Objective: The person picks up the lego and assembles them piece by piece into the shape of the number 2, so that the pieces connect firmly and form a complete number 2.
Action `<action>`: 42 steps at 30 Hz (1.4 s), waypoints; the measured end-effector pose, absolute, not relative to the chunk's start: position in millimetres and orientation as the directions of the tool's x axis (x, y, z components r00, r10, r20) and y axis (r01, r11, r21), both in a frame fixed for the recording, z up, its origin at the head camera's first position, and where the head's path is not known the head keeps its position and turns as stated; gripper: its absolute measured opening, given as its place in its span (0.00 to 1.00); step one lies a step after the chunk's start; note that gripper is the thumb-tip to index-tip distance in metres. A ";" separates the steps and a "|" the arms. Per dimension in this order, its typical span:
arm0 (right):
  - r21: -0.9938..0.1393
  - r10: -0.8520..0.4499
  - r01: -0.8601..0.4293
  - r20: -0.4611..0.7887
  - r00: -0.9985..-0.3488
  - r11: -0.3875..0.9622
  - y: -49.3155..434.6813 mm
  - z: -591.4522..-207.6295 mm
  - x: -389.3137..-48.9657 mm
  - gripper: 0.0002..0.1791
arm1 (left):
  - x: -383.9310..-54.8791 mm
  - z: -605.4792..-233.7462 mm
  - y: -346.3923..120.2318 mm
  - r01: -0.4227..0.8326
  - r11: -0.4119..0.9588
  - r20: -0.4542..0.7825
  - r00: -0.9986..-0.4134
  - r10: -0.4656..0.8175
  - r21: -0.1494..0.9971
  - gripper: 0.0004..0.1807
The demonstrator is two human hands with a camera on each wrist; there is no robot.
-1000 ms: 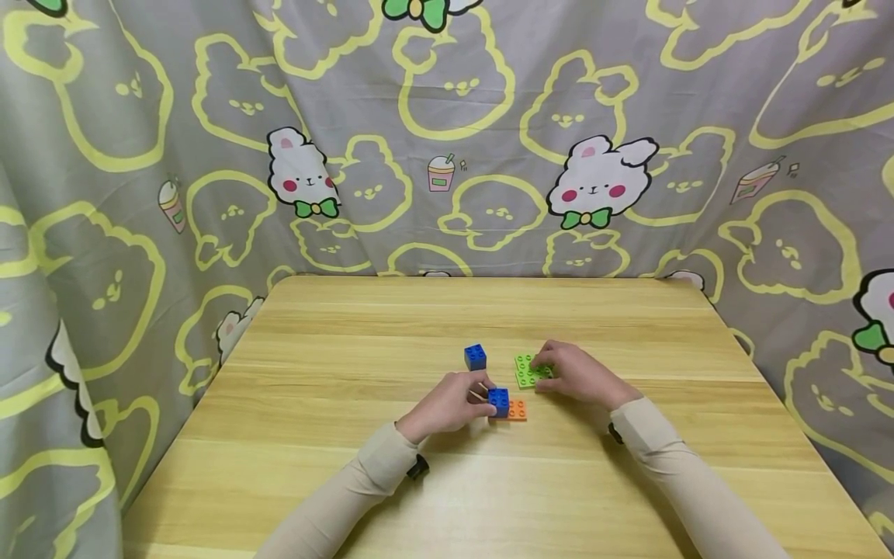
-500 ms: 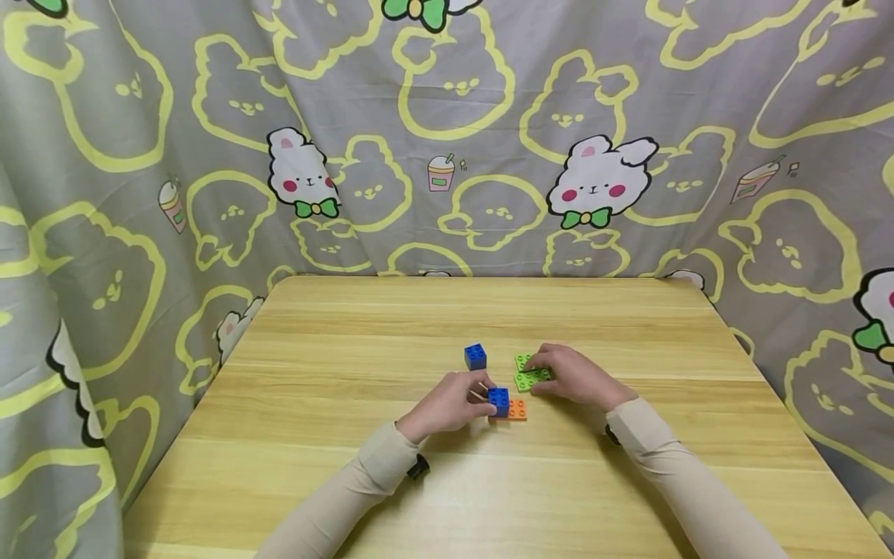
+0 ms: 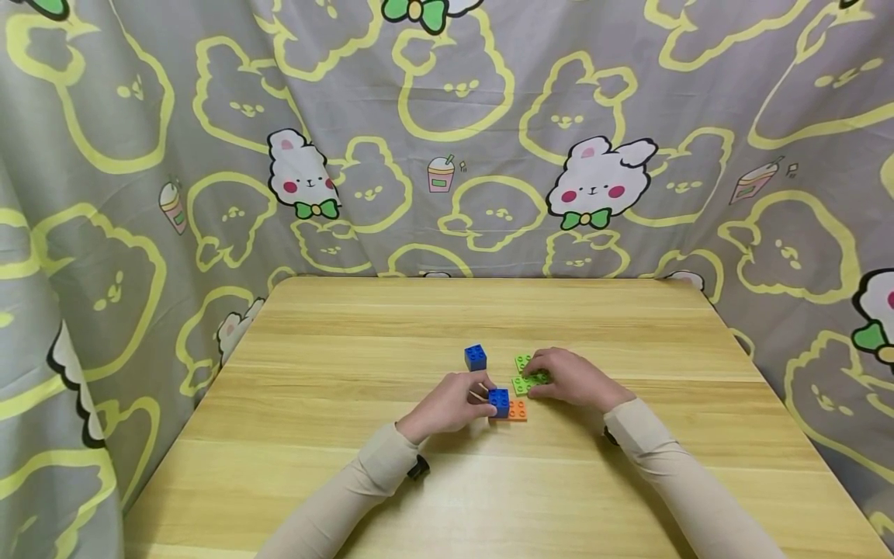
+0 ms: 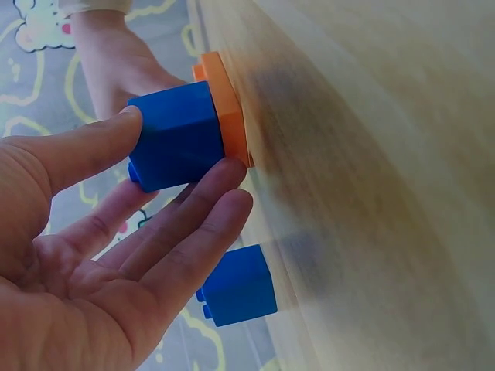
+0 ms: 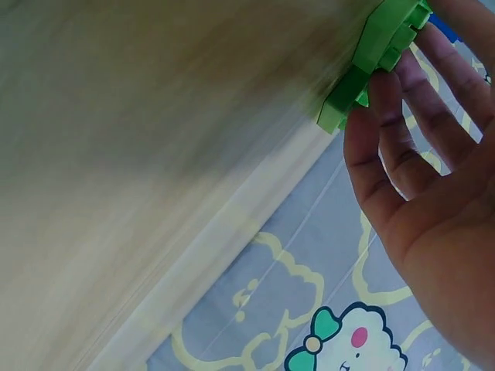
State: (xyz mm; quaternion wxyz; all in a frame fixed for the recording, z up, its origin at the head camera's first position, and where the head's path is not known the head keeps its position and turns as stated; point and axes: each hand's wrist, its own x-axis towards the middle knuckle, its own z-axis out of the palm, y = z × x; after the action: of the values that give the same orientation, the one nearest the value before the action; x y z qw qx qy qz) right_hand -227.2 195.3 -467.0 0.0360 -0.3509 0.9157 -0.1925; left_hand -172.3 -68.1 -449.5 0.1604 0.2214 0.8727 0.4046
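My left hand [image 3: 450,402] pinches a blue building brick [image 3: 498,400] between thumb and fingers. This brick sits on the left part of a flat orange brick [image 3: 518,410]; in the left wrist view the orange brick [image 4: 226,116] lies flush against its underside. My right hand [image 3: 569,376] grips a flat lime-green brick [image 3: 522,385], partly hidden by the fingers. Just behind it lies a second flat green brick [image 3: 523,361], whose right part the hand covers. In the right wrist view the two green pieces, the held one [image 5: 387,35] and the other [image 5: 340,102], sit offset from each other.
A second blue brick [image 3: 476,357] stands behind the left hand, left of the green ones. All of it is on a wooden table [image 3: 363,326]. A patterned grey curtain [image 3: 377,101] hangs at the table's back and sides.
My right hand has drawn the front green brick toward me and slightly left, so it now stands offset from the one behind. The left hand and blue brick have stayed put.
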 end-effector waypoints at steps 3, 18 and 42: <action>-0.384 -0.636 -0.605 0.059 -0.770 0.697 195.5 -465.3 -226.5 0.15 | -171.8 -449.1 -68.0 0.258 0.572 -0.098 -0.850 0.517 0.779 0.10; -0.396 -0.607 -0.595 0.110 -0.787 0.700 192.2 -444.8 -219.3 0.16 | -171.3 -449.8 -67.6 0.239 0.566 -0.108 -0.853 0.510 0.789 0.12; -0.375 -0.611 -0.645 0.221 -0.760 0.666 181.7 -426.8 -195.6 0.15 | -170.6 -448.0 -71.0 0.276 0.576 -0.085 -0.849 0.521 0.770 0.19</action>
State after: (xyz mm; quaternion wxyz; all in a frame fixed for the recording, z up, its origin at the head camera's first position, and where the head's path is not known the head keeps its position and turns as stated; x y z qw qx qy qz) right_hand -195.6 181.7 -426.8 -0.0380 -0.3442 0.9120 -0.2198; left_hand -170.6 -71.0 -448.0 0.1530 0.2281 0.8743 0.4003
